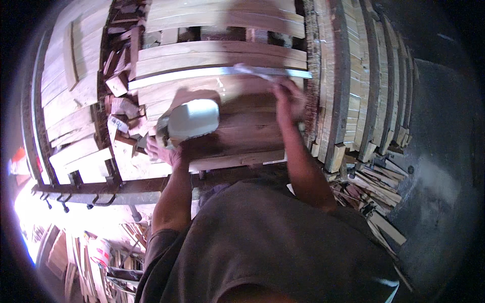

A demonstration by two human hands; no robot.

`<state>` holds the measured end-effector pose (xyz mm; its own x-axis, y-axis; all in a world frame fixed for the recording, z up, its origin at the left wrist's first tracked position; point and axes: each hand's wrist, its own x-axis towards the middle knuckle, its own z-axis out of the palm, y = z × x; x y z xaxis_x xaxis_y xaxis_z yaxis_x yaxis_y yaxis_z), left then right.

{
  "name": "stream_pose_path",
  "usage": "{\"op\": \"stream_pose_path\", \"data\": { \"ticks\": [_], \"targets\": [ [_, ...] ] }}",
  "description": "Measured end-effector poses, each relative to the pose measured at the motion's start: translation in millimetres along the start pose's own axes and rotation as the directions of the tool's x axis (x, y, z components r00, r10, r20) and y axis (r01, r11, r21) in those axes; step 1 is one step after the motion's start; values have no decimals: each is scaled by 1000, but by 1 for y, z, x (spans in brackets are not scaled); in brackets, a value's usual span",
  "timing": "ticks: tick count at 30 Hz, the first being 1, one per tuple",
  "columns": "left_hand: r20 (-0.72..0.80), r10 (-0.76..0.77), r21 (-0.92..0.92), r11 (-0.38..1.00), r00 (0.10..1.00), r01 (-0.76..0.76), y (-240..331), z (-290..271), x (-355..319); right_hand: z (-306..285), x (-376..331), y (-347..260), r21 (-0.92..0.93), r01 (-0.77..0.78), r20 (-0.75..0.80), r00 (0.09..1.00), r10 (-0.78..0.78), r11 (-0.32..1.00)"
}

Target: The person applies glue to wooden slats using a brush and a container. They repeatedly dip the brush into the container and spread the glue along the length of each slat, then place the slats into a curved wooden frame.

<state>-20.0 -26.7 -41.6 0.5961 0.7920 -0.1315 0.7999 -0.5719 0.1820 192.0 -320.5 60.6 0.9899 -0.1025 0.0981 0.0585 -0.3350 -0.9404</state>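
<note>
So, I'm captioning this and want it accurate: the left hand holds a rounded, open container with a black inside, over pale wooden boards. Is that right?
Not quite: the rounded, open container has a white inside, not black, as the head view shows. The left hand does hold it over pale wooden boards.

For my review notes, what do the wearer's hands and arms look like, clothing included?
The left hand and right hand are ungloved; the right is motion-blurred, so finer details cannot be told. Both forearms are bare, with no watch visible. The person wears a plain-looking, dark grey-brown top with short sleeves.
</note>
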Motion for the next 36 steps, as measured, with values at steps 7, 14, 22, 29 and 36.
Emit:
{"op": "stream_pose_path", "data": {
  "ticks": [7, 14, 22, 29, 36],
  "targets": [
    [99, 53, 52, 997, 994, -58, -1, 22, 0, -23, 5, 12, 97, -77, -146, 985, 91, 992],
    [508, 122, 135, 966, 852, -219, -36, 77, -3, -147, 41, 67, -63, -53, -443, 896, 19, 997],
    [775, 222, 104, 879, 592, -466, -57, 116, 3, -128, 32, 37, -472, 125, -345, 885, -313, 873],
    [462, 236, 239, 895, 855, -376, -31, 56, 19, 35, -13, -34, -445, 376, 101, 923, -372, 812],
    [-1, 27, -110, 994, 1000, -27, -23, 53, 5, 152, -19, -95, 34, 467, 386, 809, -442, 884]
  ]
}}
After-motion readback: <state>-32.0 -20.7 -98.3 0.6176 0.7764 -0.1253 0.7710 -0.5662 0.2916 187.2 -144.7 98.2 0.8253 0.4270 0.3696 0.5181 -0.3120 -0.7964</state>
